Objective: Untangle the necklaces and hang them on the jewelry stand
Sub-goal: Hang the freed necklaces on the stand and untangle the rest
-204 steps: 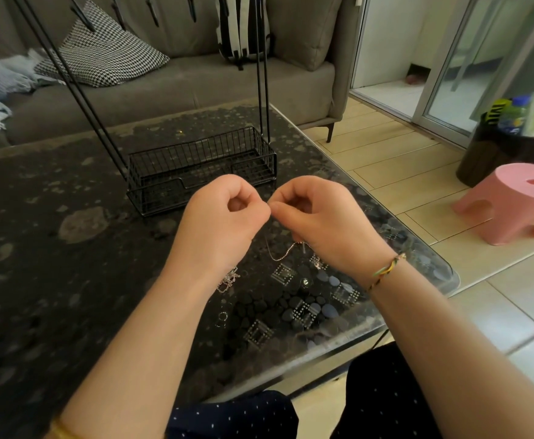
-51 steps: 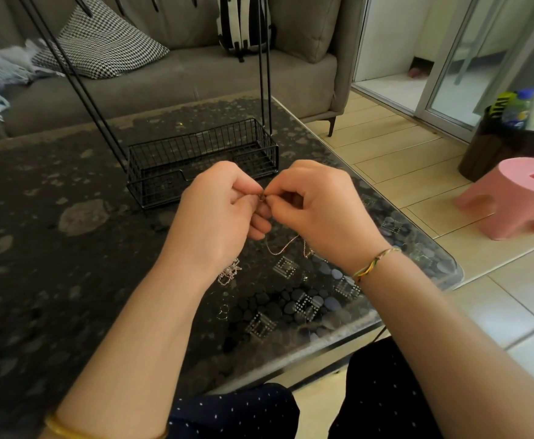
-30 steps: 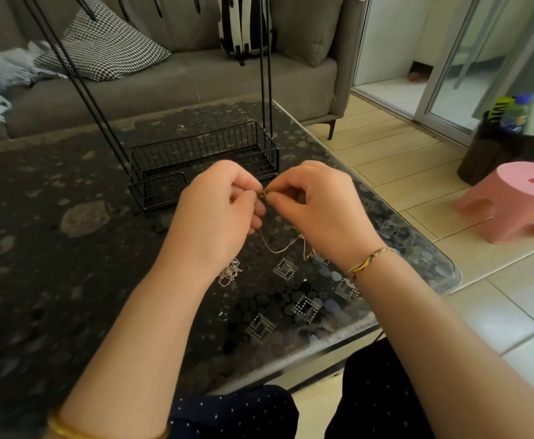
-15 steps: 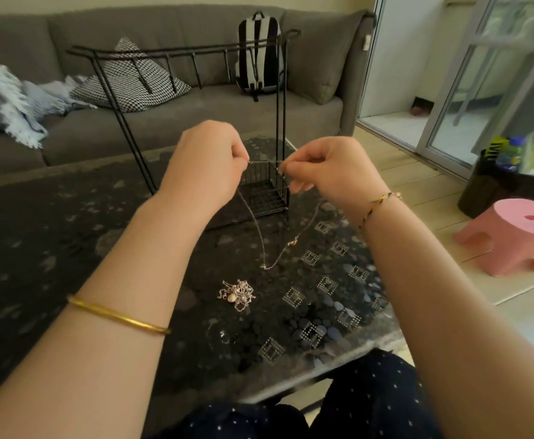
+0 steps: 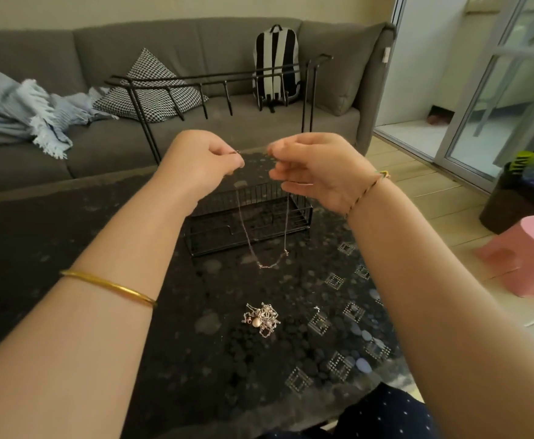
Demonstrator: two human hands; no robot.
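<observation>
A thin silver necklace hangs in a loop between my two raised hands. My left hand pinches one end and my right hand pinches the other, a short gap apart. The loop dangles in front of the black jewelry stand, whose top bar with hooks runs behind and above my hands. Its wire basket base sits on the table. A tangled clump of necklaces with a pinkish bead lies on the dark table nearer to me.
The dark patterned glass table ends at the right, over a light floor with a pink stool and a dark bin. Behind the table stands a grey sofa with a checked pillow, a blue blanket and a striped backpack.
Both hands have risen from just above the table toward the stand's top bar and drawn slightly apart. The necklace now hangs free as a long loop. The view has tilted up.
</observation>
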